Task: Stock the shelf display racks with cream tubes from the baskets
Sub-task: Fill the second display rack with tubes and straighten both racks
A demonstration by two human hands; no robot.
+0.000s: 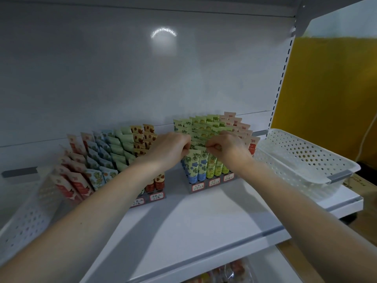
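Note:
Two tiered display racks stand on the white shelf (204, 217). The right rack (214, 183) holds rows of blue-flowered, green and pink cream tubes. The left rack (151, 198) holds red, blue, green and orange-patterned tubes. My left hand (169, 149) and my right hand (228, 147) are both over the front rows of the right rack, fingers curled. They pinch the top edges of the blue-flowered tubes (193, 162) in the front row. My fingertips partly hide which tubes each hand holds.
A white perforated basket (306, 158) sits on the shelf at the right and looks empty. Another white perforated basket (26, 213) stands at the left edge, blurred. A yellow wall lies beyond the shelf upright at right. Packaged goods show on the lower shelf.

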